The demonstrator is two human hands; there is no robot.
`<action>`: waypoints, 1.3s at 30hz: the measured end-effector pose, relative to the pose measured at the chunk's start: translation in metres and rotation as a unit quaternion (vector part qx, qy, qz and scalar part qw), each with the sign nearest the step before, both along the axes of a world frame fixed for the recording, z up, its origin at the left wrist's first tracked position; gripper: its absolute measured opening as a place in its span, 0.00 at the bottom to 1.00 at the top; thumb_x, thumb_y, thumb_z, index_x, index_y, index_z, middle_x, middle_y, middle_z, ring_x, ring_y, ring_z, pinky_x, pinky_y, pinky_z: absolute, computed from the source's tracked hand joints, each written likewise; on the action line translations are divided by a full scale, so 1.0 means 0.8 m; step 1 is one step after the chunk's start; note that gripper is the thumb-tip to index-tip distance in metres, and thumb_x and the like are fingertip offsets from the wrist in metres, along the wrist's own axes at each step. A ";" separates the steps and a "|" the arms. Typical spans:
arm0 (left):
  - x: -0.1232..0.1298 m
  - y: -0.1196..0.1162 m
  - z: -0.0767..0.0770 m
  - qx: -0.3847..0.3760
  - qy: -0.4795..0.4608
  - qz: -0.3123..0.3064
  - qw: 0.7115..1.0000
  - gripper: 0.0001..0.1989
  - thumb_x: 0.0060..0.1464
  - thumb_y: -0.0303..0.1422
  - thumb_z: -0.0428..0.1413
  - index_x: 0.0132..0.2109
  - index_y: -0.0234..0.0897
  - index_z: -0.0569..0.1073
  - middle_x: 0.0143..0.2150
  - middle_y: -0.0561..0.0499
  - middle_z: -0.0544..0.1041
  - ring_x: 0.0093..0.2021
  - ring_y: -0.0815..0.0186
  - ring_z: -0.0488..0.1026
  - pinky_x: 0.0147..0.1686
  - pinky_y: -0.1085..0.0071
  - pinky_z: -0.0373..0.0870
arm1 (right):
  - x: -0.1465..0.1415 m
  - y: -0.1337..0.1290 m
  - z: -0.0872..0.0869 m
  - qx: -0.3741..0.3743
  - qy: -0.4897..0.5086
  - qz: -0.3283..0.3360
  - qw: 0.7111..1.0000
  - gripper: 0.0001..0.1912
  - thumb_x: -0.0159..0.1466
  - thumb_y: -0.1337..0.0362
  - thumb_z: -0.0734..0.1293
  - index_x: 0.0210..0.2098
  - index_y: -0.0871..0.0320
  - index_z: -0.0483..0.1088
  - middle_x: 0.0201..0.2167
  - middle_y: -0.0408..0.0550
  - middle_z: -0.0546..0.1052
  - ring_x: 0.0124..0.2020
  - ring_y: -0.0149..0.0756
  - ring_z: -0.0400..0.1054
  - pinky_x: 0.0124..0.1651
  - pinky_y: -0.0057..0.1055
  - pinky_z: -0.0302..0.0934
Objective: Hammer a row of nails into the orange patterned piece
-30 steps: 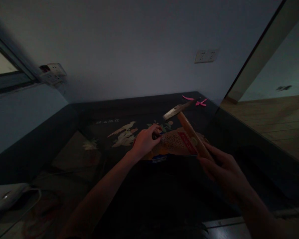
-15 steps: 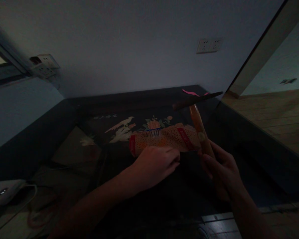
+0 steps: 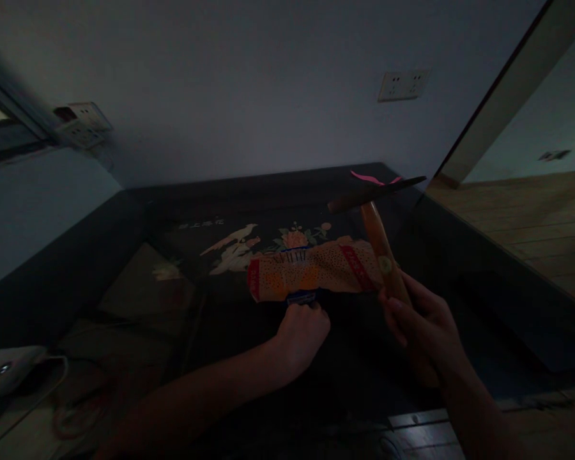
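My right hand (image 3: 424, 322) grips the wooden handle of a hammer (image 3: 381, 239), its long, dark, narrow head raised above the right end of a food packet. The packet (image 3: 328, 265) lies flat on the dark tabletop, with a sesame-dotted print, red bands and a blue-edged patch. My left hand (image 3: 304, 335) is closed in a fist at the packet's near edge, beside a blue strip. Whether it pinches that edge, or holds anything, is hidden by the knuckles.
The dark table (image 3: 263, 390) has a printed bird and flowers. A pink ribbon (image 3: 368, 178) lies at its back right. A white device (image 3: 9, 370) with a cable sits at left. Wall sockets (image 3: 402, 86) are behind, and a dark flat object (image 3: 508, 319) is at right.
My left fist has drawn back toward me from over the packet's front, uncovering its lower edge and the blue strip. The hammer has shifted only slightly left.
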State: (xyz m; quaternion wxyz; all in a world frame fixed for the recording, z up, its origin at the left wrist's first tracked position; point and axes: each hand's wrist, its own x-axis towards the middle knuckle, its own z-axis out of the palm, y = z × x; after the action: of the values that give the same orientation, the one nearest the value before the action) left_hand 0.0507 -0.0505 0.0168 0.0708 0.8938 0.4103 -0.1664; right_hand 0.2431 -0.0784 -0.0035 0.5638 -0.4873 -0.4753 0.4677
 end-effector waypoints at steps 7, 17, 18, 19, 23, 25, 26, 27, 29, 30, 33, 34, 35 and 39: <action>-0.015 -0.003 0.008 -0.010 -0.076 -0.051 0.996 0.08 0.54 0.23 0.52 0.42 0.31 0.72 0.37 0.42 0.78 0.35 0.56 0.77 0.28 0.66 0.71 | -0.001 0.001 0.004 -0.003 0.004 0.004 1.000 0.25 0.57 0.60 0.71 0.54 0.54 0.68 0.28 0.41 0.73 0.13 0.23 0.58 0.11 0.21 0.51; -0.035 -0.010 0.060 -0.026 -0.150 -0.040 0.988 0.04 0.59 0.28 0.50 0.39 0.35 0.69 0.39 0.48 0.75 0.34 0.63 0.74 0.29 0.70 0.67 | -0.001 -0.002 0.000 -0.022 0.000 0.008 1.000 0.25 0.57 0.59 0.71 0.54 0.53 0.69 0.28 0.42 0.73 0.13 0.23 0.58 0.11 0.20 0.53; -0.037 -0.009 0.063 -0.034 -0.166 -0.033 0.985 0.04 0.59 0.29 0.50 0.38 0.35 0.69 0.39 0.48 0.75 0.34 0.64 0.73 0.30 0.71 0.66 | -0.001 -0.002 0.000 -0.022 -0.001 0.009 1.000 0.25 0.57 0.59 0.71 0.54 0.53 0.69 0.28 0.42 0.73 0.13 0.23 0.58 0.11 0.21 0.53; -0.040 -0.007 0.066 -0.040 -0.186 -0.026 0.981 0.05 0.60 0.30 0.50 0.38 0.35 0.69 0.38 0.49 0.74 0.34 0.65 0.73 0.31 0.71 0.66 | -0.001 -0.002 0.000 -0.022 -0.001 0.010 1.000 0.25 0.57 0.59 0.71 0.54 0.53 0.69 0.28 0.42 0.73 0.13 0.23 0.58 0.11 0.21 0.52; -0.053 0.008 0.072 -0.057 -0.273 0.013 0.960 0.06 0.61 0.30 0.50 0.37 0.36 0.70 0.36 0.51 0.75 0.34 0.67 0.72 0.32 0.73 0.65 | 0.000 -0.002 0.000 -0.021 -0.004 0.006 1.000 0.26 0.57 0.59 0.71 0.54 0.54 0.69 0.28 0.42 0.73 0.13 0.23 0.57 0.10 0.21 0.52; -0.061 0.019 0.074 -0.058 -0.314 0.031 0.947 0.04 0.59 0.30 0.52 0.37 0.37 0.71 0.34 0.52 0.75 0.33 0.68 0.72 0.31 0.74 0.64 | -0.001 -0.003 0.001 -0.023 -0.001 0.002 1.000 0.26 0.56 0.59 0.71 0.54 0.54 0.69 0.28 0.43 0.73 0.13 0.24 0.57 0.11 0.21 0.52; -0.064 0.025 0.074 -0.056 -0.334 0.041 0.940 0.03 0.58 0.29 0.53 0.36 0.37 0.72 0.33 0.53 0.75 0.32 0.69 0.72 0.31 0.74 0.64 | -0.002 -0.003 0.001 -0.026 0.002 0.000 1.000 0.26 0.56 0.59 0.71 0.54 0.54 0.69 0.28 0.43 0.73 0.13 0.24 0.57 0.11 0.21 0.53; -0.068 0.030 0.074 -0.053 -0.352 0.049 0.933 0.02 0.56 0.29 0.55 0.35 0.37 0.72 0.32 0.54 0.75 0.31 0.69 0.71 0.30 0.75 0.64 | -0.002 -0.004 0.002 -0.029 0.003 -0.001 1.000 0.26 0.56 0.59 0.71 0.54 0.53 0.69 0.28 0.42 0.73 0.13 0.24 0.57 0.11 0.21 0.53; -0.073 0.041 0.072 -0.041 -0.392 0.068 0.916 0.01 0.53 0.28 0.57 0.34 0.37 0.73 0.30 0.55 0.75 0.29 0.70 0.71 0.29 0.76 0.64 | -0.003 -0.005 0.002 -0.030 0.007 0.003 1.000 0.26 0.56 0.59 0.72 0.54 0.53 0.69 0.29 0.42 0.73 0.13 0.23 0.57 0.11 0.21 0.52; -0.075 0.045 0.070 -0.035 -0.413 0.075 0.907 0.01 0.52 0.27 0.57 0.34 0.37 0.73 0.30 0.56 0.75 0.29 0.70 0.72 0.29 0.76 0.65 | -0.003 -0.005 0.002 -0.029 0.009 0.004 1.000 0.26 0.56 0.60 0.72 0.54 0.52 0.69 0.29 0.42 0.73 0.13 0.22 0.57 0.11 0.21 0.52; -0.076 0.055 0.063 -0.026 -0.474 0.096 0.875 0.02 0.51 0.27 0.57 0.34 0.37 0.74 0.31 0.55 0.76 0.30 0.70 0.73 0.32 0.76 0.68 | -0.003 -0.005 0.002 -0.026 0.015 0.004 1.000 0.24 0.57 0.60 0.71 0.53 0.51 0.70 0.29 0.42 0.73 0.14 0.21 0.57 0.12 0.19 0.52; -0.075 0.058 0.060 -0.029 -0.493 0.103 0.863 0.02 0.51 0.27 0.57 0.34 0.37 0.74 0.31 0.55 0.76 0.31 0.69 0.74 0.32 0.75 0.69 | -0.003 -0.004 0.002 -0.026 0.013 0.006 1.000 0.24 0.57 0.60 0.71 0.53 0.50 0.70 0.29 0.42 0.73 0.14 0.21 0.57 0.12 0.19 0.52; -0.074 0.060 0.058 -0.035 -0.511 0.111 0.852 0.02 0.51 0.27 0.58 0.33 0.37 0.74 0.31 0.55 0.77 0.32 0.69 0.74 0.32 0.75 0.70 | -0.003 -0.004 0.002 -0.026 0.011 0.007 1.000 0.23 0.58 0.60 0.71 0.53 0.50 0.70 0.29 0.42 0.73 0.14 0.21 0.57 0.12 0.19 0.52; -0.068 0.065 0.052 -0.065 -0.574 0.137 0.805 0.01 0.51 0.28 0.58 0.33 0.35 0.74 0.32 0.52 0.78 0.34 0.67 0.76 0.36 0.72 0.74 | -0.002 -0.003 0.003 -0.023 0.002 0.010 1.000 0.23 0.58 0.60 0.71 0.53 0.51 0.70 0.28 0.42 0.73 0.14 0.21 0.59 0.12 0.19 0.52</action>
State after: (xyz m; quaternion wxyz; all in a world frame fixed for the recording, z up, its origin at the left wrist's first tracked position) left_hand -0.0036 0.0012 0.0584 0.3733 0.7537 0.4016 0.3623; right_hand 0.2412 -0.0805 -0.0011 0.5490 -0.4942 -0.4680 0.4851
